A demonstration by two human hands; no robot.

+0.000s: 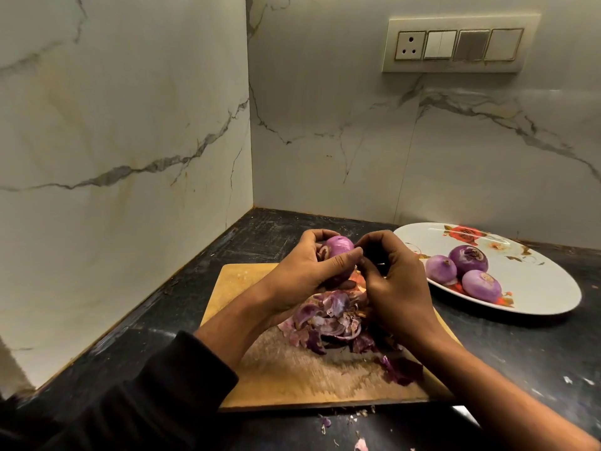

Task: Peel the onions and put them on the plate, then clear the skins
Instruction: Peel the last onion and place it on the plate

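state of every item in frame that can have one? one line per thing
left hand: grips the onion
right hand: fingers curled at the onion's side; what they pinch is hidden
onion in hand: held above the board, mostly peeled
three onions: peeled, on the plate
plate: flat on the counter
skins: piled on the cutting board, not cleared

Both forearms are extended forward and angled inward, so that the hands are brought together at the centre. The left hand (305, 268) is curled, thumb laid across the front (a dark sleeve is pushed up that forearm). The right hand (395, 281) is held just beside it, fingers bent inward, fingertips met near the left thumb; its forearm is bare.
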